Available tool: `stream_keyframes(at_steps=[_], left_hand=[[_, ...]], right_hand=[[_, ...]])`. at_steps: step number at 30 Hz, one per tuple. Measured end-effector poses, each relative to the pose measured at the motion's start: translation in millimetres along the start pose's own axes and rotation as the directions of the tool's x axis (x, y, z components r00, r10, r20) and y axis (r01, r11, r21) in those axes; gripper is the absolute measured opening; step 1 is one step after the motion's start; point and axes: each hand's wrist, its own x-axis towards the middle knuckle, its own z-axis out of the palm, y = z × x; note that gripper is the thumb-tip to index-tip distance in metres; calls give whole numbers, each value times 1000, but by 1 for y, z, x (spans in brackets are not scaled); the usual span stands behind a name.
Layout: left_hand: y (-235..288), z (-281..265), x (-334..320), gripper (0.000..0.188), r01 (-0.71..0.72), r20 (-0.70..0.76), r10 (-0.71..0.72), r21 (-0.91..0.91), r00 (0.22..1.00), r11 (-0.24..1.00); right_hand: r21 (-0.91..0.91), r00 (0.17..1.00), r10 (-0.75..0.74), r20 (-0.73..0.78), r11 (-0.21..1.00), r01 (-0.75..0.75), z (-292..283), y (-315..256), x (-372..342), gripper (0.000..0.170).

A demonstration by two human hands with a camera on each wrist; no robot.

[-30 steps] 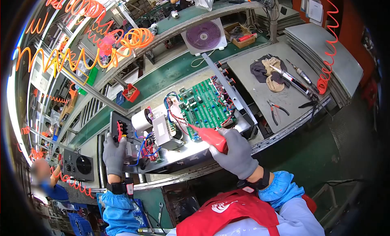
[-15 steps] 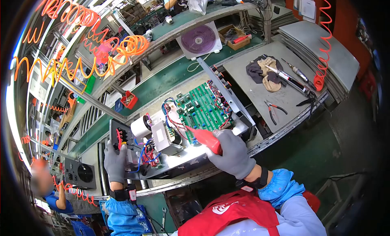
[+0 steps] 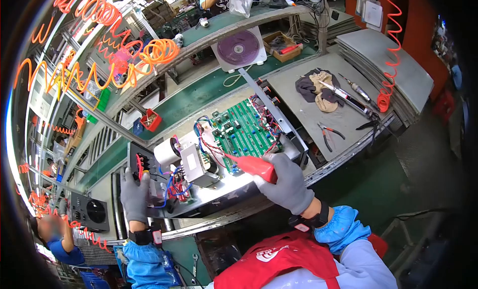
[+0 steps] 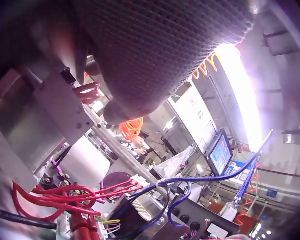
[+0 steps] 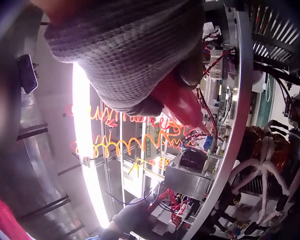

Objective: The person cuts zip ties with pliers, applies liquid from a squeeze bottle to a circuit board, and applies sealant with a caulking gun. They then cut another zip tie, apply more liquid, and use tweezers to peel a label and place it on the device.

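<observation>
My right hand (image 3: 287, 185), in a grey glove, grips a red bottle (image 3: 256, 168) with a tapered nozzle pointing left toward the near edge of a green circuit board (image 3: 244, 130). In the right wrist view the red bottle (image 5: 177, 102) lies under the gloved fingers, its tip beside red wires. My left hand (image 3: 134, 195) rests against the black end panel (image 3: 141, 157) of the metal chassis, near red wires; its fingertips are partly hidden. Between the hands stand a metal-cased transformer (image 3: 197, 164) and a white cylinder (image 3: 167, 152).
On the right bench lie orange-handled pliers (image 3: 328, 135), a cloth (image 3: 318, 90) and a pen-like tool (image 3: 348, 97). A purple fan (image 3: 239, 48) and a parts box (image 3: 283, 45) stand behind. Orange coiled hoses (image 3: 159, 52) hang at the upper left. Another person (image 3: 62, 239) is at the left.
The head view has shifted, so the bench items sit a little farther left. My right hand still grips the bottle near the board's edge, and my left hand stays at the end panel.
</observation>
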Motion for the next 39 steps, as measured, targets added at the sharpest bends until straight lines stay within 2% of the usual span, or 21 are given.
stream_keyframes(at_steps=[2,3,6,7,8,10,16,21,25,35,39], left_hand=[[-1,-2,-1,69,-1,16,2,-50,1000,999],[-14,8,3,69,-48,-23,47,-49,999,998],[0,-3,-2,67,44,18,-44,9,999,999],[-5,1,-2,66,24,-8,-23,23,1000,999],[-7,3,-2,66,3,-33,-3,4,999,1000],[-2,-1,-4,64,6,-23,-6,-17,1000,1000],[-9,3,-6,61,-59,-59,57,-45,997,997],[-9,3,-5,59,-27,-57,26,-15,998,1000],[-5,-3,-7,59,17,-4,-17,-7,1000,1000],[-2,-4,-7,66,30,-4,-30,1,1000,1000],[-1,-6,-7,65,40,14,-40,14,999,999]], right_hand=[[19,998,16,-59,1000,-14,-14,-2,-3,44],[55,995,26,-98,998,-21,-24,0,-9,45],[41,971,162,-177,987,-157,-62,-11,-27,46],[48,963,203,-178,979,-198,-73,-17,-33,45],[-26,968,135,-213,989,-143,-79,-16,-39,45],[-111,972,130,-197,982,-154,-85,-20,-52,45],[-243,991,-14,-134,970,-19,-61,-26,-71,44],[-274,991,-22,-134,962,-16,-45,-28,-72,46],[-259,990,-9,-144,965,-28,-37,-28,-74,47],[-272,983,-22,-182,962,-28,-27,-31,-75,47],[-314,980,-71,-186,949,9,-25,-35,-74,46]])
